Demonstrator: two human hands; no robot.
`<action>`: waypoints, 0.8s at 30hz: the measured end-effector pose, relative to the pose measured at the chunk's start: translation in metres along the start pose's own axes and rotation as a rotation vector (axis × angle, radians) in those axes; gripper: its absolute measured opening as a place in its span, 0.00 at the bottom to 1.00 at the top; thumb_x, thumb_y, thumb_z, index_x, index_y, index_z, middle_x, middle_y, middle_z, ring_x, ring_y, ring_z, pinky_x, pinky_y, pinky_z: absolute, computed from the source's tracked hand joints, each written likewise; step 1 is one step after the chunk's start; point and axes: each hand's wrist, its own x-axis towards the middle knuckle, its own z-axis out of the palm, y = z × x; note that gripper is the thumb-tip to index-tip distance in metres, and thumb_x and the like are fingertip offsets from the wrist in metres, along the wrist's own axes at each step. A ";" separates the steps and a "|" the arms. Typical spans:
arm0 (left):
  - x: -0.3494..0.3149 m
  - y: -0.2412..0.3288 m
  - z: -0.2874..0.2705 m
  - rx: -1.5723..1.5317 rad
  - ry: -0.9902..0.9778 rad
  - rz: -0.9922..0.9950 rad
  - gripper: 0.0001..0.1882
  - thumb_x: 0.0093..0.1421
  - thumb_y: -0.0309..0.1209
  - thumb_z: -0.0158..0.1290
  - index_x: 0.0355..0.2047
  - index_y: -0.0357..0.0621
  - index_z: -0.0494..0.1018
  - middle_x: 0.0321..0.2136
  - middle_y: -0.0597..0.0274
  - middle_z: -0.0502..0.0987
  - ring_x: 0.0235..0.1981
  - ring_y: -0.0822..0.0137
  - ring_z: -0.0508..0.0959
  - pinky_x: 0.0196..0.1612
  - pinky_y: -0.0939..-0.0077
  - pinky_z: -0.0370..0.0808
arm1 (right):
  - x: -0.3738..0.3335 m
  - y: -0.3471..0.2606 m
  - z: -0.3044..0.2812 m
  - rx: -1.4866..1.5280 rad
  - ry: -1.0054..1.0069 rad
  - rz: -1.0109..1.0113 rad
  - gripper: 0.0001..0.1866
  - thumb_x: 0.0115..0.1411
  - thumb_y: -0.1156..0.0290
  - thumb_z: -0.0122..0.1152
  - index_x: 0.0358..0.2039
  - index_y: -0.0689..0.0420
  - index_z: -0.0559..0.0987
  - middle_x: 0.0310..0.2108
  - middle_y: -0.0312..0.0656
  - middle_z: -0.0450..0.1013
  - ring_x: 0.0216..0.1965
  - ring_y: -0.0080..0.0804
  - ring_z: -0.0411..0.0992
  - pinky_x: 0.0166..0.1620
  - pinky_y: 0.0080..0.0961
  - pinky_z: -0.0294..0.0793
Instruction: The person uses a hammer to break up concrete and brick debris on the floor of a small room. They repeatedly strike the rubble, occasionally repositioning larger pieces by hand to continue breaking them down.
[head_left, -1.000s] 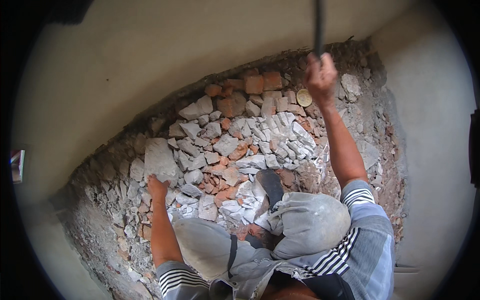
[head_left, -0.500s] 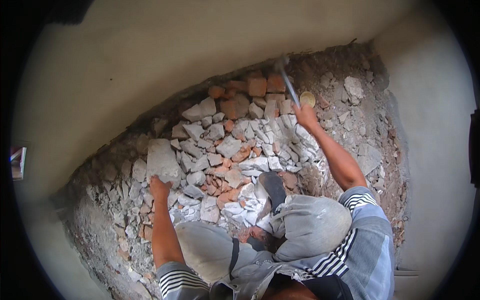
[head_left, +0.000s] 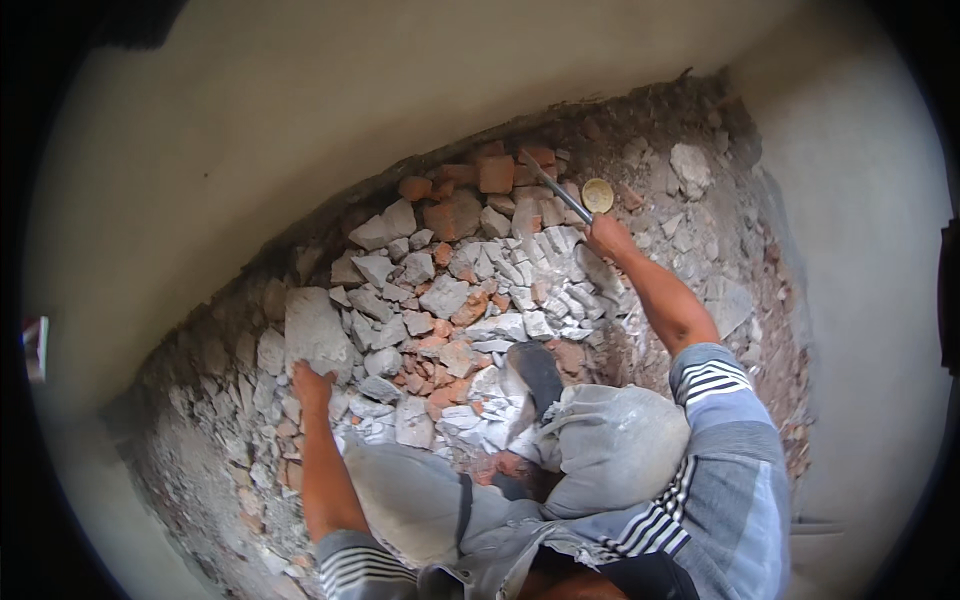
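My right hand (head_left: 609,238) is wrapped round the handle of a hammer (head_left: 562,190) with a metal shaft. The hammer's far end is over the red brick pieces (head_left: 496,174) by the wall, and its head is hard to make out. My left hand (head_left: 313,385) grips the lower edge of a flat grey concrete slab (head_left: 320,330), which lies tilted on the rubble. Broken grey and white chunks (head_left: 444,297) and orange brick bits lie between my hands. A small round yellowish dish-like thing (head_left: 597,195) is just beyond my right hand.
Plastered walls (head_left: 330,110) border the rubble ahead and to the right. A larger pale chunk (head_left: 691,170) rests at the far right. My dark shoe (head_left: 537,376) stands among the pieces, with my bent knees (head_left: 620,440) close behind. Loose soil and small stones spread along both sides.
My right hand has swung the hammer down and to the left, from near the wall onto the brick pieces. My left hand stays on the slab. The whole view has shifted slightly.
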 end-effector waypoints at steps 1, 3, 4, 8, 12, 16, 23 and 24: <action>0.000 -0.003 -0.001 0.056 -0.024 0.012 0.46 0.44 0.40 0.71 0.59 0.30 0.66 0.60 0.36 0.66 0.59 0.41 0.70 0.60 0.55 0.69 | -0.002 0.013 0.025 0.055 -0.005 0.063 0.23 0.63 0.56 0.55 0.41 0.68 0.78 0.37 0.70 0.75 0.41 0.66 0.76 0.43 0.55 0.74; 0.000 -0.005 0.001 -0.012 -0.041 0.008 0.46 0.45 0.41 0.71 0.60 0.30 0.65 0.62 0.37 0.65 0.61 0.42 0.68 0.62 0.55 0.68 | 0.004 0.018 0.042 0.115 0.030 0.070 0.24 0.63 0.55 0.55 0.38 0.69 0.77 0.31 0.66 0.76 0.36 0.62 0.77 0.40 0.52 0.74; 0.000 -0.005 0.001 -0.018 -0.025 -0.007 0.46 0.45 0.41 0.71 0.60 0.30 0.65 0.62 0.37 0.65 0.61 0.43 0.68 0.62 0.55 0.68 | 0.008 0.011 0.034 0.175 0.133 0.000 0.25 0.64 0.54 0.55 0.37 0.69 0.77 0.29 0.63 0.76 0.34 0.60 0.77 0.39 0.51 0.74; -0.003 -0.002 -0.003 0.012 0.015 -0.005 0.46 0.45 0.41 0.71 0.60 0.31 0.66 0.61 0.37 0.66 0.61 0.43 0.69 0.61 0.55 0.69 | 0.004 -0.052 -0.067 0.552 0.465 -0.100 0.20 0.66 0.56 0.57 0.32 0.63 0.77 0.20 0.52 0.74 0.24 0.44 0.76 0.30 0.42 0.72; -0.002 0.005 -0.008 0.007 -0.045 -0.044 0.43 0.45 0.41 0.71 0.58 0.32 0.68 0.60 0.39 0.67 0.60 0.43 0.70 0.60 0.55 0.70 | 0.007 -0.106 -0.155 0.900 0.856 -0.392 0.16 0.69 0.59 0.54 0.34 0.60 0.72 0.16 0.40 0.67 0.18 0.24 0.69 0.23 0.28 0.67; -0.001 0.007 -0.012 -0.002 -0.079 -0.059 0.42 0.44 0.41 0.72 0.56 0.32 0.68 0.59 0.40 0.68 0.59 0.44 0.71 0.58 0.54 0.71 | 0.036 -0.091 -0.108 0.913 1.012 -0.474 0.15 0.69 0.61 0.53 0.39 0.62 0.70 0.20 0.45 0.71 0.20 0.33 0.72 0.25 0.32 0.70; 0.003 0.000 -0.004 0.007 -0.062 -0.076 0.44 0.43 0.41 0.72 0.57 0.32 0.68 0.60 0.39 0.67 0.59 0.44 0.71 0.58 0.55 0.71 | 0.045 -0.010 0.063 0.137 -0.016 0.011 0.25 0.65 0.55 0.52 0.43 0.69 0.79 0.32 0.68 0.76 0.39 0.66 0.76 0.45 0.50 0.74; 0.003 -0.002 -0.004 -0.014 -0.085 -0.044 0.45 0.43 0.42 0.72 0.58 0.31 0.67 0.62 0.38 0.65 0.60 0.43 0.69 0.59 0.55 0.71 | 0.046 -0.016 0.061 0.175 0.103 0.026 0.25 0.64 0.54 0.52 0.42 0.68 0.80 0.33 0.68 0.76 0.41 0.64 0.77 0.47 0.49 0.74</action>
